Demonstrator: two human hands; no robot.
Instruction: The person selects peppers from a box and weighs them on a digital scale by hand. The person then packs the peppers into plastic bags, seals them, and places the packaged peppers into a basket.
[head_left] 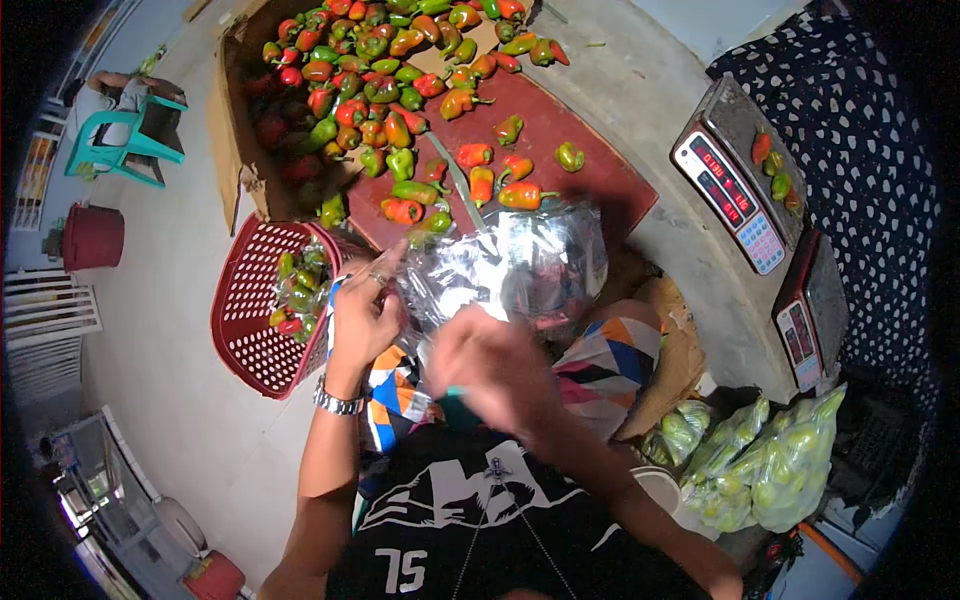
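My left hand, with a ring and a wristwatch, has its fingers curled at the left edge of a clear plastic bag. The bag lies over my lap and the near edge of a red board. Blurred by motion, my right hand is just below the bag; its fingers cannot be made out. Several red and green peppers rest on the board beyond the bag, near a knife-like metal strip.
A cardboard box of peppers stands at the top left. The red basket at left holds bagged peppers. Two scales are at right, above bags of green produce. A person sits on a green chair.
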